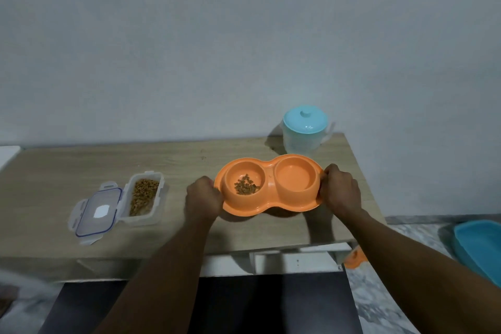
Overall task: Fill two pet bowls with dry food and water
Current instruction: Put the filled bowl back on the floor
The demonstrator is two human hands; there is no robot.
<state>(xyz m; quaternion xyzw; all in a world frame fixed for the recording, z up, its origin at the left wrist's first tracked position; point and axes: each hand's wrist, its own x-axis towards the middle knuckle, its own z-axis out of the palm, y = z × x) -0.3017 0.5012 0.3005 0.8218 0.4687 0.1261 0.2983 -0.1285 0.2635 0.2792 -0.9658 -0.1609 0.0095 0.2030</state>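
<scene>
An orange double pet bowl (271, 199) is held just above the wooden table (67, 171). My left hand (203, 196) grips its left rim and my right hand (340, 190) grips its right rim. The left bowl holds a small heap of brown dry food (246, 185). The right bowl (294, 177) looks filled with clear water. A clear food container (145, 198) full of dry food stands open at the left, its blue-edged lid (97, 211) lying beside it. A pale jug with a blue lid (305, 129) stands at the back right of the table.
The table's right edge runs close to my right hand. On the floor at the right lie a blue tray (482, 247) and another orange item (355, 256) partly hidden under the table. A grey wall stands behind the table.
</scene>
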